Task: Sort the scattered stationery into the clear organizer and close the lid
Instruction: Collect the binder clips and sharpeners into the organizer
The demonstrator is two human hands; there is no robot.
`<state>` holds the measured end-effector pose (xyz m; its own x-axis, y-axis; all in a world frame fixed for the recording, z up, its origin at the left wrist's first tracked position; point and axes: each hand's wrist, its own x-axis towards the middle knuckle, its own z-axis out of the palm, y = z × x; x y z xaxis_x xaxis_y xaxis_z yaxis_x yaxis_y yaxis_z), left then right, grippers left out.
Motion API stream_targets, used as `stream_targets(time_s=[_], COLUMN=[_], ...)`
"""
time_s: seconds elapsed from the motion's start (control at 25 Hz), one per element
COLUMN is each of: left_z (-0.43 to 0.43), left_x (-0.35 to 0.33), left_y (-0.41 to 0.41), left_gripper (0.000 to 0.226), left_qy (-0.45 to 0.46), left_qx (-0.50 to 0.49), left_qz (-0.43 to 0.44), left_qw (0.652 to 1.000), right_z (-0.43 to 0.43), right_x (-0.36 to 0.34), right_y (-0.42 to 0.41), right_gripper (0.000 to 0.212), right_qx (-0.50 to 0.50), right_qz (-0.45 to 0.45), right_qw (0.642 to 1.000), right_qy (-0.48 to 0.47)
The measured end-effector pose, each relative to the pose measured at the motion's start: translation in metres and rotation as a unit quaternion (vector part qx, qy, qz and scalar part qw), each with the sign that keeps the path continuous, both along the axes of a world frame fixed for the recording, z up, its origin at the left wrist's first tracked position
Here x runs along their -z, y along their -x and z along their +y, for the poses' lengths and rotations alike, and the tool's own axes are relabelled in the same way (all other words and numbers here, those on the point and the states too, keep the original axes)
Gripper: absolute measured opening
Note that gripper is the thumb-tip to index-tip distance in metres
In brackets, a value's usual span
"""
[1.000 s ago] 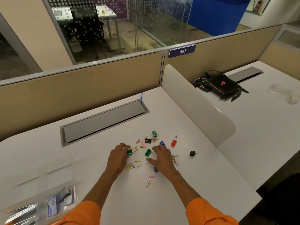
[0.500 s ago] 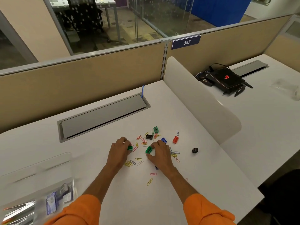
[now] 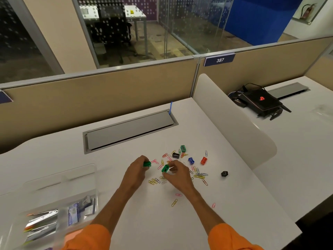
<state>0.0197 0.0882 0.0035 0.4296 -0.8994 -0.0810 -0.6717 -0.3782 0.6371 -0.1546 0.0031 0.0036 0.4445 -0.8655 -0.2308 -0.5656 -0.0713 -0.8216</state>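
Currently my left hand (image 3: 134, 171) pinches a small green plastic sharpener (image 3: 147, 164) in curled fingers (image 3: 141, 160), my right hand (image 3: 178, 175) pinching a second green sharpener (image 3: 165, 168) over the white surface (image 3: 144, 222).

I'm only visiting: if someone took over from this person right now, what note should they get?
Left hand pinches a green sharpener; right hand pinches a second green sharpener.
Loose on the desk: third green sharpener, red sharpener, blue sharpener, black sharpener, many paper clips.
Clear organizer, near left and blurred, already holds some items; its lid looks open.
Left: move everything in, close the lid.
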Motion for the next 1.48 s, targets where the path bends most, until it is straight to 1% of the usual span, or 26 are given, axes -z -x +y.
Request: stream_targets(time_s=[0.08, 0.2, 0.36, 0.52, 0.6, 0.84, 0.96, 1.04, 1.16, 1.28, 1.4, 1.48], left_z=[0.012, 0.032, 0.066, 0.108, 0.132, 0.204, 0.238, 0.255, 0.272, 0.277, 0.277, 0.278], left_x=[-0.001, -0.003, -0.009, -0.017, -0.018, -0.015, -0.011, -0.009, -0.003, 0.003, 0.007, 0.011], left_y=[-0.006, -0.017, -0.040, -0.074, -0.094, -0.159, -0.191, -0.211, -0.234, -0.244, -0.245, -0.246], left_gripper=[0.014, 0.014, 0.014, 0.009, 0.014, 0.013, 0.016, 0.020, 0.033, 0.035, 0.033, 0.033], left_qy=[0.001, 0.010, 0.031, 0.055, 0.071, 0.056, 0.035, 0.028, -0.004, -0.027, -0.030, -0.034], left_qx=[-0.013, -0.035, -0.061, -0.099, -0.116, -0.195, -0.221, -0.226, -0.218, -0.217, -0.198, -0.192], left_qz=[0.005, 0.007, 0.006, 0.006, -0.006, -0.028, -0.047, -0.093, -0.161, -0.169, -0.186, -0.179], left_qw=[1.000, 0.999, 0.998, 0.994, 0.991, 0.979, 0.974, 0.969, 0.963, 0.961, 0.962, 0.964], right_z=[0.012, 0.029, 0.053, 0.078, 0.093, 0.147, 0.172, 0.185, 0.198, 0.205, 0.209, 0.211], right_x=[-0.003, -0.008, -0.018, -0.030, -0.034, -0.034, -0.031, -0.029, -0.025, -0.020, -0.015, -0.012], right_y=[-0.009, -0.026, -0.053, -0.092, -0.116, -0.194, -0.232, -0.254, -0.283, -0.302, -0.314, -0.318], right_gripper=[0.037, 0.035, 0.035, 0.036, 0.036, 0.039, 0.039, 0.040, 0.041, 0.040, 0.040, 0.042], right_qx=[-0.010, -0.032, -0.085, -0.140, -0.161, -0.242, -0.278, -0.295, -0.316, -0.325, -0.334, -0.340], right_qz=[-0.027, -0.042, -0.051, -0.043, -0.040, -0.049, -0.046, -0.031, 0.004, 0.041, 0.079, 0.093], right_qw=[0.999, 0.998, 0.995, 0.988, 0.984, 0.965, 0.953, 0.946, 0.936, 0.927, 0.921, 0.917], right_qy=[-0.019, -0.017, 0.016, 0.048, 0.062, 0.087, 0.113, 0.130, 0.156, 0.183, 0.184, 0.187])
